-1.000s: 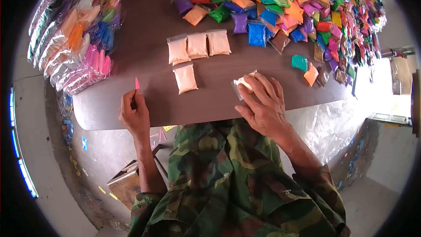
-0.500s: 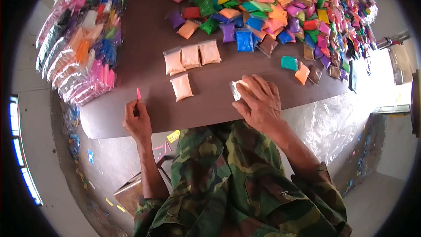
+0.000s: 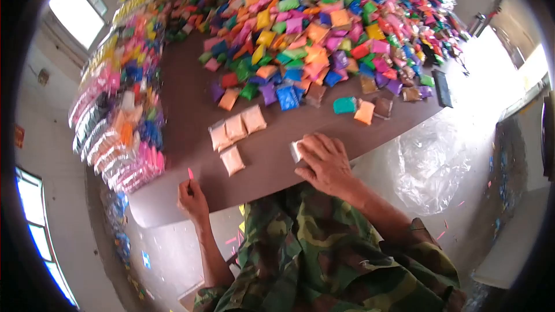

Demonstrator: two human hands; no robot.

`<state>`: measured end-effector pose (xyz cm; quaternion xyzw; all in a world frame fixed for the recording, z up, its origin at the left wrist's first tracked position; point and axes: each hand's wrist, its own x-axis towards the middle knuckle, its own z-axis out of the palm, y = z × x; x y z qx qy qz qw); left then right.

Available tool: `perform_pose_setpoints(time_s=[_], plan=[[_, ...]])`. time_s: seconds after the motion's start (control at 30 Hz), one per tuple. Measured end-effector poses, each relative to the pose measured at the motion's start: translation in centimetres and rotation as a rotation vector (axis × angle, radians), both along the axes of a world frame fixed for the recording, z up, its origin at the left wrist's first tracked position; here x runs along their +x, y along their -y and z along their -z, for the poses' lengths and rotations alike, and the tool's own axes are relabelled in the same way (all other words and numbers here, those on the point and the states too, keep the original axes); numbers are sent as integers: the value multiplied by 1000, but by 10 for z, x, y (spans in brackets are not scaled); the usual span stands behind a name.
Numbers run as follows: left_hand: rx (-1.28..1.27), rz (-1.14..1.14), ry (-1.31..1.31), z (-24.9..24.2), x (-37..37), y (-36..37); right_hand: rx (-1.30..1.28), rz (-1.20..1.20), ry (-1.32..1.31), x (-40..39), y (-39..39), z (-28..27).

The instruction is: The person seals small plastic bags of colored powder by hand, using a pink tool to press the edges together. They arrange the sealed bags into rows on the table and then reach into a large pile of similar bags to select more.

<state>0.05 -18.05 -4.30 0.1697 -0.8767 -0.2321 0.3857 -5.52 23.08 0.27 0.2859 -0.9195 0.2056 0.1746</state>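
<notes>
My left hand (image 3: 193, 201) is closed around a thin pink pointed stick (image 3: 191, 173), its tip up, over the table's near edge. My right hand (image 3: 328, 164) lies over a small clear packet (image 3: 295, 151) with pale contents, fingers on top and thumb at its lower side. Most of that packet is hidden under the fingers. Between my hands lies a loose peach packet (image 3: 232, 160). Just behind it, a row of three peach packets (image 3: 236, 127) lies side by side, edges touching or overlapping.
Small packets in many colours form a big heap (image 3: 300, 40) at the back. Bags with pink sticks and other colours (image 3: 118, 133) are stacked at the left. A teal packet (image 3: 344, 105), an orange packet (image 3: 364, 112) and a dark object (image 3: 443, 88) lie right. Clear plastic (image 3: 430, 167) is beyond the table.
The head view has shifted and tilted, showing more of the heap and the room. Both hands keep the same hold, the left on the pink stick, the right over the packet.
</notes>
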Motion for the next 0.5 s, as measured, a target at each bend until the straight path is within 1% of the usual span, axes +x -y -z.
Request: perform_pose_setpoints(time_s=[0.03,0.07,0.1,0.17,0.23,0.37,0.5], plan=[[-21,18,-33,3,0,1,-8,6,-7,0,-2,2],[26,21,0,4,1,2,3,13,-25,-1,-4,9],[72,27,36,5,2,4,-36,34,-26,0,-6,10],[61,34,-13,14,-2,9,-112,68,-19,1,-9,10],[114,31,37,6,0,5,-74,30,-13,0,-15,13],[69,46,23,17,0,17,-56,3,-2,-4,-16,16],[66,54,13,23,-2,22,-120,-52,25,-10,-24,18]])
